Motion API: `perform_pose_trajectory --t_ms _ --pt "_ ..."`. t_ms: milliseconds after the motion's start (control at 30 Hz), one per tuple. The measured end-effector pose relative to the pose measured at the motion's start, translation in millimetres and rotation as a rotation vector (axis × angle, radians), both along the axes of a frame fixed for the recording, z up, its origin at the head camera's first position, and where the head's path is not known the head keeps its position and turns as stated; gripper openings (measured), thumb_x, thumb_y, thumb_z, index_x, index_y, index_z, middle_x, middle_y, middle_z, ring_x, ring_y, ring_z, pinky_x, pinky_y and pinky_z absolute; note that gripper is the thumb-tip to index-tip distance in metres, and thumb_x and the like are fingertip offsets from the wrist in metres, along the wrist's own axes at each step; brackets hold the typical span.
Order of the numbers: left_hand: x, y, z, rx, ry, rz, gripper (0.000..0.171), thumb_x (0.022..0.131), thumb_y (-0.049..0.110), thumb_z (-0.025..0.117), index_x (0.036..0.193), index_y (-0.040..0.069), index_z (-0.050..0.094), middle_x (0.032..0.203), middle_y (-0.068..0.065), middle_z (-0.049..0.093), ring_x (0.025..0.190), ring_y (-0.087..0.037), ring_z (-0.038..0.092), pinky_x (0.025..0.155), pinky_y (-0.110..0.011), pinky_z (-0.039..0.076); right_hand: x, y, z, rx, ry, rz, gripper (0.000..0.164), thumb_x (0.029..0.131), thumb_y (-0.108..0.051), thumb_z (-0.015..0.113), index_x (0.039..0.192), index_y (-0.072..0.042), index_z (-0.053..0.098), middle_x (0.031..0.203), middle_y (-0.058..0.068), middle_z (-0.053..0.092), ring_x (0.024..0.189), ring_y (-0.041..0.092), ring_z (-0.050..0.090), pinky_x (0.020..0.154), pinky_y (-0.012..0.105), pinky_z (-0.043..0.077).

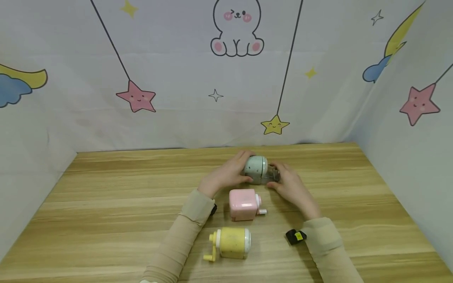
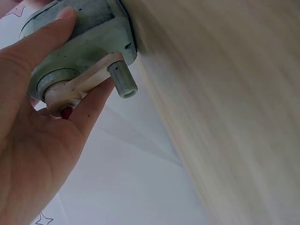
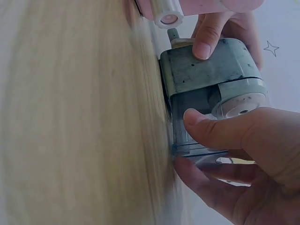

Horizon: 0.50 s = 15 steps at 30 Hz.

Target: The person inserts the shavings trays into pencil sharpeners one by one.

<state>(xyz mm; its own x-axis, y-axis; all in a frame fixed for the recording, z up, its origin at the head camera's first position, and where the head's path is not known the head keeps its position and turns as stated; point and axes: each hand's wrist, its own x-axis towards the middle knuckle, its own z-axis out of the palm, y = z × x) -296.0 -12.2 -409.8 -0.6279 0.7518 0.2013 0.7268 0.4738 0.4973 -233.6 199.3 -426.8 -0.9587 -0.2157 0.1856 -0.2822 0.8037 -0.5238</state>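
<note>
A pale green crank pencil sharpener stands toward the back of the table. My left hand grips its body from the crank side, thumb on one face and fingers round the other. The crank with its green knob shows beside that palm in the left wrist view. At the opposite end, a clear shavings drawer sticks partly out of the body. My right hand pinches this drawer, its thumb on the near side and the fingers curled beneath and behind.
A pink pencil sharpener stands just in front of the green one, its crank pointing right. Closer to me is a yellow pencil sharpener with its crank to the left. A patterned white cloth rises behind the wooden table.
</note>
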Motion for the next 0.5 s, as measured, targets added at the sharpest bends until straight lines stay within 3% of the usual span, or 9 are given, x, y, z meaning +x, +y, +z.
perform_pose_trajectory --t_ms 500 --pt "3.3 2.5 2.0 -0.014 0.03 -0.019 0.076 0.072 0.023 0.074 0.134 0.011 0.031 0.125 -0.009 0.044 0.108 -0.018 0.044 0.095 -0.039 0.043 -0.4 -1.1 0.9 -0.024 0.007 0.043 0.07 0.072 -0.016 0.073 0.132 -0.002 0.039 0.118 0.025 0.053 0.106 0.036 0.047 0.093 0.055 0.041"
